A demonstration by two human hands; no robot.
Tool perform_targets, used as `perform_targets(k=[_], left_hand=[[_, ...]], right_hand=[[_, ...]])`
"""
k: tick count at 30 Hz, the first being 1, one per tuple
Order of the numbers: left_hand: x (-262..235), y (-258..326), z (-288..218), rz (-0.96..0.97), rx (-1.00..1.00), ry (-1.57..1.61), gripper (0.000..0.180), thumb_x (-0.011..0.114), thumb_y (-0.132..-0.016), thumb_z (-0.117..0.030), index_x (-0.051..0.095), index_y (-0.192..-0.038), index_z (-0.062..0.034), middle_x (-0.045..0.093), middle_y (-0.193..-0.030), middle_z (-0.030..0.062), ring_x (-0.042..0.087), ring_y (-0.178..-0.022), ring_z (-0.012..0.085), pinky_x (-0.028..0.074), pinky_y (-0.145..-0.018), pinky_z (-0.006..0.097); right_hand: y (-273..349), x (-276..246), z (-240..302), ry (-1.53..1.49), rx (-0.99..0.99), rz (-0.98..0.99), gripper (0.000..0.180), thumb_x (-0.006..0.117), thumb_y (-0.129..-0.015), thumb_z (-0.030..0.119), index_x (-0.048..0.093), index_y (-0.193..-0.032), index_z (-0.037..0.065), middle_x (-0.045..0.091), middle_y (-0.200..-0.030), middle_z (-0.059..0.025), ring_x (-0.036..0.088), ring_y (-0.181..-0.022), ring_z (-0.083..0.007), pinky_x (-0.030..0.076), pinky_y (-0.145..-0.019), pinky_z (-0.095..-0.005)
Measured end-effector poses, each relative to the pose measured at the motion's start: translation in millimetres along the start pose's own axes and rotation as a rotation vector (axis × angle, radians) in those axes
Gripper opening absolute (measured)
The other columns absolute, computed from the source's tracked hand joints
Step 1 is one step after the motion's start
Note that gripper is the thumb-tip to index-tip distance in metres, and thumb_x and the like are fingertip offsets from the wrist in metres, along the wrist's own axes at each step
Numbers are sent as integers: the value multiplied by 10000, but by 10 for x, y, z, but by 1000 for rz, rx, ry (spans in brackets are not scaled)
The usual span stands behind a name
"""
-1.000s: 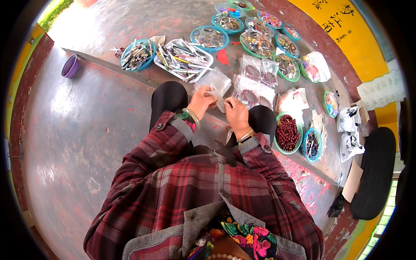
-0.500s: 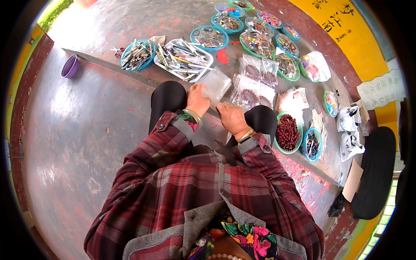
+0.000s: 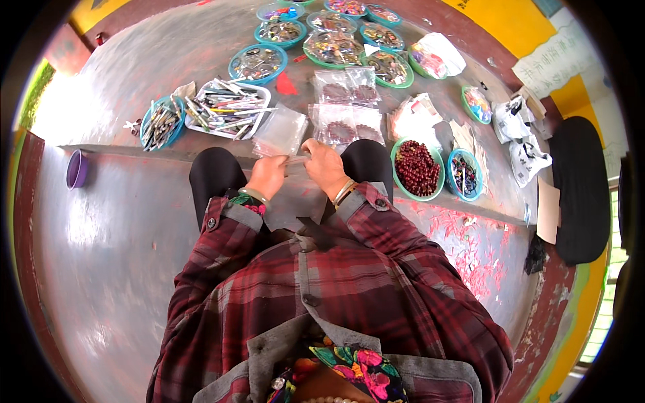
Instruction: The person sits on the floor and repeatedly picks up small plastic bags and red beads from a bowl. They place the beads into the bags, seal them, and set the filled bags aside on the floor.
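My left hand [image 3: 267, 176] and my right hand [image 3: 325, 165] are close together in front of my knees, fingers pinched. Between them stretches a thin, see-through strip that looks like a clear plastic bag [image 3: 295, 160]; my fingers hide part of it. Just beyond my hands, a stack of clear plastic bags [image 3: 282, 129] lies on the raised floor edge. To its right are clear bags holding dark red bead bracelets [image 3: 337, 125]. A green bowl of dark red beads [image 3: 418, 196] stands right of my right knee.
A white basket of pens [image 3: 257, 128] and a blue bowl of pens [image 3: 180, 131] stand far left, near scissors [image 3: 133, 126]. Several bowls of small bagged items [image 3: 257, 79] fill the back. A blue bowl [image 3: 478, 190], white bags [image 3: 526, 163] and cardboard [image 3: 548, 213] are right; a purple bowl [image 3: 84, 168] is left.
My view has swung, so the scene sits further left. My left hand has drawn back from the stack of bags, and both hands now hold the thin clear bag between them.
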State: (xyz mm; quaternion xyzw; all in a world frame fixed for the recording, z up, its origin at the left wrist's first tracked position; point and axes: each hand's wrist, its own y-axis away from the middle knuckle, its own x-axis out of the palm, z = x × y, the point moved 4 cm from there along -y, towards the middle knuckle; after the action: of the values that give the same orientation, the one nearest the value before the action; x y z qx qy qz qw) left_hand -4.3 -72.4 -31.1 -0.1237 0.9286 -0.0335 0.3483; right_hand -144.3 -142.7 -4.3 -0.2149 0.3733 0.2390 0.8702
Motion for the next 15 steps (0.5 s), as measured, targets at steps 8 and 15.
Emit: perform_targets(k=[8, 15], left_hand=[[-33, -5, 163, -225, 121, -199, 328, 485, -744, 1, 629, -1038, -27, 612, -992, 227, 593, -934, 361, 458, -829, 398], [154, 9, 73, 181, 56, -217, 343, 466, -738, -1, 604, -1051, -9, 602, -995, 235, 561, -961, 387, 435, -858, 427]], right_hand=[[-25, 77, -58, 15, -31, -59, 203, 481, -708, -10, 583, -878, 34, 598, -883, -158, 558, -868, -357, 454, -735, -415], [-43, 41, -90, -16, -67, -93, 193, 442, -716, -18, 589, -835, 18, 598, -859, -178, 558, -857, -367, 450, -742, -420]])
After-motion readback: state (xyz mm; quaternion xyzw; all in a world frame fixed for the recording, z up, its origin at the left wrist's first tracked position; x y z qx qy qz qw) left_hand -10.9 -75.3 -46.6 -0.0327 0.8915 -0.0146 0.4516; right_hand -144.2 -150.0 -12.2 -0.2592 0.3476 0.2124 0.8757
